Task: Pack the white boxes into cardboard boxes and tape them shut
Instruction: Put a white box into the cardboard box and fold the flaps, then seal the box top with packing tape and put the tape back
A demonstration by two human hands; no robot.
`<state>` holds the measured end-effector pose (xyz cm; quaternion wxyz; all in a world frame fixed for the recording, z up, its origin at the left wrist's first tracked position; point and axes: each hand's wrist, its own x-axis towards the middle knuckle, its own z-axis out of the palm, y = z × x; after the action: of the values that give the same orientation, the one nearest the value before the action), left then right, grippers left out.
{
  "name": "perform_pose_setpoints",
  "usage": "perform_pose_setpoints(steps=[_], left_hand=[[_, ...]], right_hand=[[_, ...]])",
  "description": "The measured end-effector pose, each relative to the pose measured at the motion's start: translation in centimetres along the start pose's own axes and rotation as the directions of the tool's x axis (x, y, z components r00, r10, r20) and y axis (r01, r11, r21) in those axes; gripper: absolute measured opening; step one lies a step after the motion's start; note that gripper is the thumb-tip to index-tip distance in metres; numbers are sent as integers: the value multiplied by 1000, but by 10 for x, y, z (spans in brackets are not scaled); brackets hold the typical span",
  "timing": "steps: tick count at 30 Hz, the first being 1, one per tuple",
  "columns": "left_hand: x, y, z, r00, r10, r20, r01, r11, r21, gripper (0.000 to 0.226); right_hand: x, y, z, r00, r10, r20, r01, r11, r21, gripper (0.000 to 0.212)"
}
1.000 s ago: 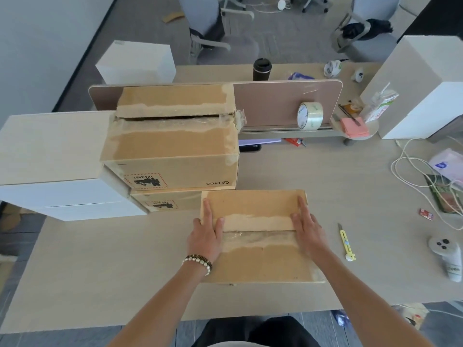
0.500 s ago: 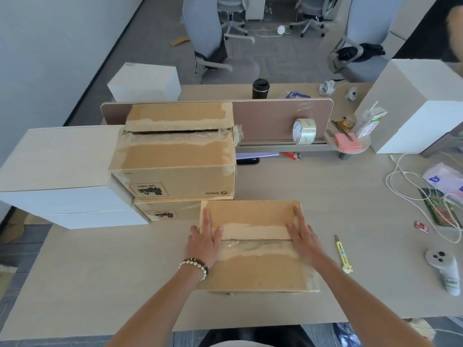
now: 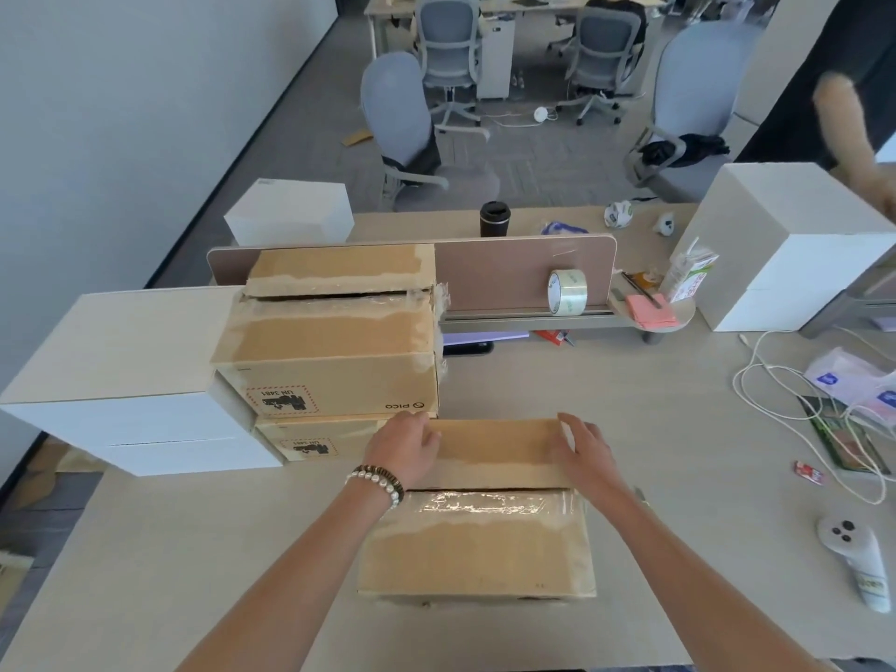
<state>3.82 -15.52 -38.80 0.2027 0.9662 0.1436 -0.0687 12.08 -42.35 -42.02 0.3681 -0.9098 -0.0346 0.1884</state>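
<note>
A cardboard box (image 3: 477, 550) lies on the desk in front of me, its two top flaps closed with a thin gap between them. My left hand (image 3: 405, 451) and my right hand (image 3: 584, 453) rest flat on the far flap, fingers reaching toward its far edge. Two more cardboard boxes (image 3: 329, 346) are stacked at the left. White boxes (image 3: 121, 380) are stacked beside them, another white box (image 3: 291, 211) sits behind, and tall white boxes (image 3: 795, 244) stand at the right. A roll of clear tape (image 3: 566, 292) stands on the divider's ledge.
A desk divider (image 3: 523, 269) crosses the back. A white cable (image 3: 776, 395), plastic bags (image 3: 853, 380) and a white controller (image 3: 860, 555) lie at the right. A black cup (image 3: 494, 218) and a drink carton (image 3: 688, 276) stand beyond. Another person's arm (image 3: 848, 128) shows at far right.
Both hands slid forward from the flaps' seam to the far flap's outer edge. The camera tilted up, showing more of the room.
</note>
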Motion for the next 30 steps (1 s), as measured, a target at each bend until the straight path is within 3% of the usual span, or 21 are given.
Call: perform_pose_setpoints(steps=[6,11,19,30], left_hand=[[37,51,-9,989,150,-11,-150,988,37,24],[80,91,-20,981,192,-3,-191,980,57,27],[151,140,-33,985,171,22,-172,984,39,22],[246,193,-32,988,146,-48,-145,989,26,28]], right_hand=[[24,-14,-31,998,-4,-63,2,1000,-18,48],[47,-20,-57,995,8,-103,-10,1000,-20,48],[92,-28,-94,994,22,-106,-28,998,-63,47],[175,-44,-134,999,-33,-39,25,982,-185,51]])
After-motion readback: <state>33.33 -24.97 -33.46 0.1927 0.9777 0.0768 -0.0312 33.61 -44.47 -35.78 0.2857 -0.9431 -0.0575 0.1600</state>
